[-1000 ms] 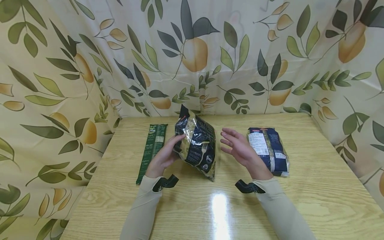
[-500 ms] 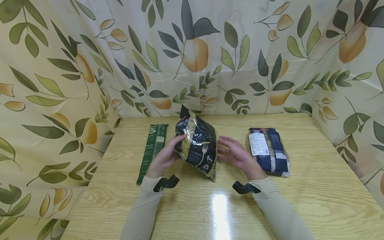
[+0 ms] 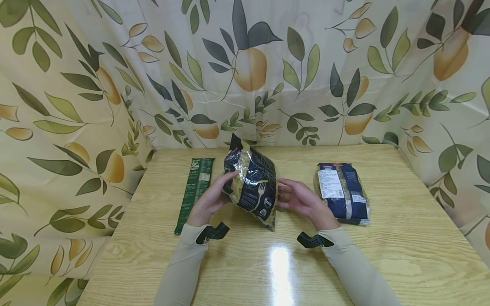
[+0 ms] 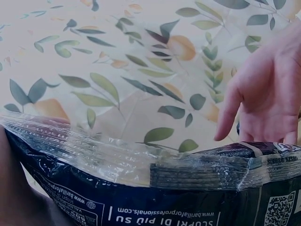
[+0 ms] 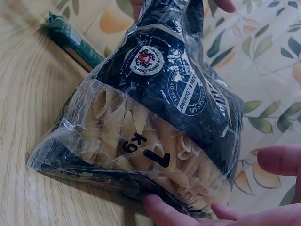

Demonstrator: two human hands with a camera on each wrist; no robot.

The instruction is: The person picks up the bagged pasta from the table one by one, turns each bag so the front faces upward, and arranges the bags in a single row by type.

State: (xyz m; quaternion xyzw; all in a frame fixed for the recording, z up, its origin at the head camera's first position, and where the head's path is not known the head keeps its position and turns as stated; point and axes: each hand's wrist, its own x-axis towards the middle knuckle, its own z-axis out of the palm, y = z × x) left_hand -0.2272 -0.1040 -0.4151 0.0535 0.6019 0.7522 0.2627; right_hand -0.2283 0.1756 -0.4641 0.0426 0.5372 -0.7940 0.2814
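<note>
A dark blue, clear-windowed bag of penne pasta [image 3: 252, 182] stands tilted at the middle of the table, with "1 kg" printed on its window in the right wrist view. My left hand [image 3: 209, 200] grips the bag's left side, thumb over the front and the other fingers hidden behind. At the right side is my right hand [image 3: 300, 199], its fingertips right at the bag's edge. In the right wrist view, right-hand fingers [image 5: 167, 213] lie along the bag's lower edge, while the thumb is held apart. The left wrist view shows the bag's crimped seam [image 4: 197, 175] up close.
To the left lies a long, narrow green packet [image 3: 193, 193] on the wooden table [image 3: 237, 272]. A flatter dark blue packet [image 3: 342, 193] with a white label lies on the right. Behind the table's back edge hangs a leaf-and-fruit patterned cloth [image 3: 249, 110].
My right hand has moved left from beside the bag to its right edge. The left hand and the bag have stayed nearly in place.
</note>
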